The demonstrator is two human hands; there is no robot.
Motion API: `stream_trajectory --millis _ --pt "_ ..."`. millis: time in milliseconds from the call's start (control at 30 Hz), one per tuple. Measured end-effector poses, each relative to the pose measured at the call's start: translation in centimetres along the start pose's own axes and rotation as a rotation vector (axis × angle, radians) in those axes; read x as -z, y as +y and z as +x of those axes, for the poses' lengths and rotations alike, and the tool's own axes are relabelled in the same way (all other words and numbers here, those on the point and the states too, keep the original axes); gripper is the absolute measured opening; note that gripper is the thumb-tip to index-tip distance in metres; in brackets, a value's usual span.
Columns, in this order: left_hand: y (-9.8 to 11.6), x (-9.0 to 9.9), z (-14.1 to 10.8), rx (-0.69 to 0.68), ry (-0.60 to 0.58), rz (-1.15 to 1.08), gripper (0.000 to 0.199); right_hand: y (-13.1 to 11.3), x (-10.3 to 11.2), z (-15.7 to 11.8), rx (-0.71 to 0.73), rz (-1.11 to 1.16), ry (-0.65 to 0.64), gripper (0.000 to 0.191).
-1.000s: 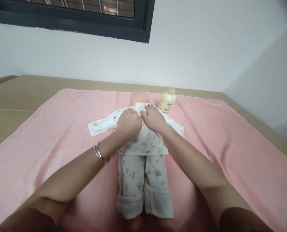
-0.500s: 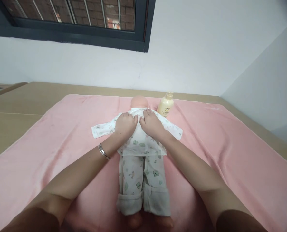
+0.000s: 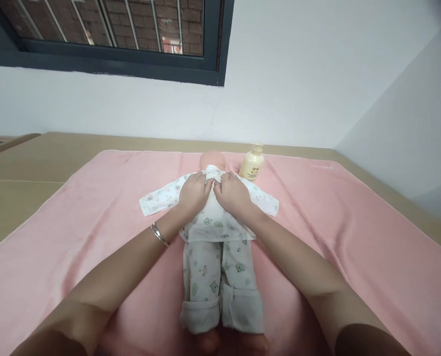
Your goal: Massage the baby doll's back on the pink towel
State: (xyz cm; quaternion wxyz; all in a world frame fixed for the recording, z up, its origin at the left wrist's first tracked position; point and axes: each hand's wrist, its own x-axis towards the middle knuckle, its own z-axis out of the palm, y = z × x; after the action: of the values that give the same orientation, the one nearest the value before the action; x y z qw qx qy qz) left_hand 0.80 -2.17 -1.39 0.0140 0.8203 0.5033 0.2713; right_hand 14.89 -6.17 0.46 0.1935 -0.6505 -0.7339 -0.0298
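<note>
A doll lies on a pink blanket, its head away from me and its feet toward me. It wears a white printed top with the sleeves spread out, and matching trousers with turned-up cuffs. My left hand and my right hand meet at the upper chest, just below the collar. Both have their fingers closed on the top's fabric, thumbs nearly touching. The doll's face is not visible.
A pale yellow bottle stands on the blanket right of the doll's head. The wooden surface shows around the blanket. Behind it rises a white wall with a dark-framed window.
The collar fabric between my hands is now raised and bunched, and my fingers are curled more tightly into it. The view has shifted slightly.
</note>
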Motion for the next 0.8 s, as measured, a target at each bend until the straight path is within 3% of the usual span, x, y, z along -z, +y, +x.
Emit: stream_trajectory --millis 133,233,400,600,800 --pt "-0.9 0.1 0.9 0.051 -0.097 -0.152 0.045 1.4 -0.5 1.5 -0.032 0.205 -0.104 0.052" --pt "0.2 0.1 0.3 0.107 -0.115 -0.078 0.052 2.8 -1.1 2.9 -0.093 0.324 -0.162 0.059" --pt "2.1 0.2 -0.7 0.043 -0.084 -0.007 0.049 2.5 -0.8 2.4 -0.054 0.179 -0.096 0.051" --pt "-0.3 0.6 1.7 0.151 -0.138 -0.147 0.038 -0.5 0.8 0.1 0.004 -0.028 -0.063 0.040" --pt "2.4 0.1 0.3 0.071 -0.086 0.075 0.044 2.3 0.1 2.2 -0.019 0.218 -0.132 0.039"
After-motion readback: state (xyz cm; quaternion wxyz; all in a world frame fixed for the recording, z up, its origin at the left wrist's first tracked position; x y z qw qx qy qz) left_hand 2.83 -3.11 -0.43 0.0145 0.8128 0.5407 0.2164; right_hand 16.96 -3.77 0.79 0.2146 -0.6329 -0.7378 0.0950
